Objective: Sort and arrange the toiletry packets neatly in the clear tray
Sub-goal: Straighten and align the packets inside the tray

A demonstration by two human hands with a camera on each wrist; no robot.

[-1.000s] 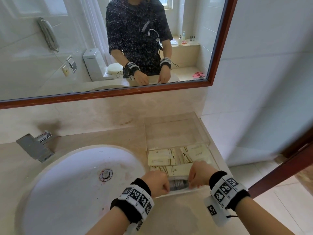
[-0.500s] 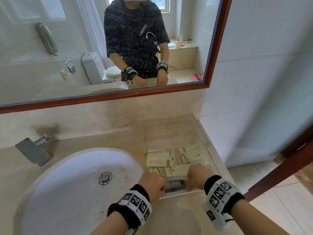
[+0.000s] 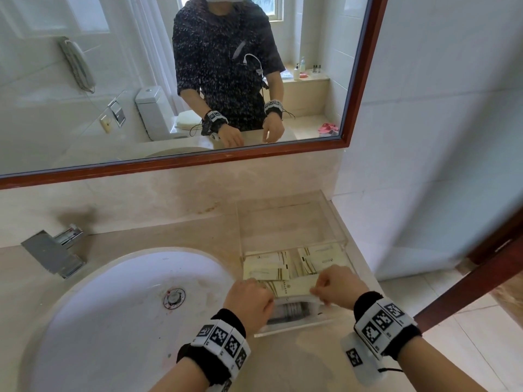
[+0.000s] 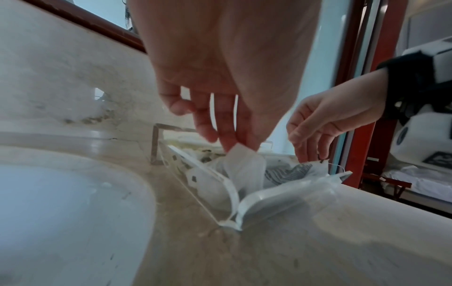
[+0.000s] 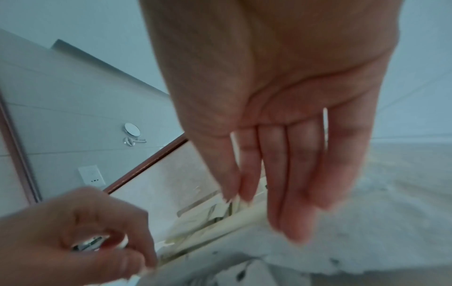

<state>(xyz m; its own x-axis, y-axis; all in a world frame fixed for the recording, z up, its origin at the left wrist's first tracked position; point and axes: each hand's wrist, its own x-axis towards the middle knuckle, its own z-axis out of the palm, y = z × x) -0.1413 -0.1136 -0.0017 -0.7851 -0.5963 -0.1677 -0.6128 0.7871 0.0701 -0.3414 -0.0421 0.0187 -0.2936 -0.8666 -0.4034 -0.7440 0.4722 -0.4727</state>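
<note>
Now | my left hand [image 4: 220, 81] and right hand [image 4: 325, 120] each pinch an end of the clear packet [image 3: 288, 311] | squaring it along clear tray [image 3: 294, 329] near wall, I judge

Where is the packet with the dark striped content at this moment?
In the head view, the clear packet lies at the near end of the clear tray, right of the sink, held at its ends by the left hand and right hand.

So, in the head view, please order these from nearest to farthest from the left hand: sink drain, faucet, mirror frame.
From the left hand:
1. Sink drain, left of it, in the basin.
2. Faucet, far left, behind the basin.
3. Mirror frame, on the wall above the counter.
</note>
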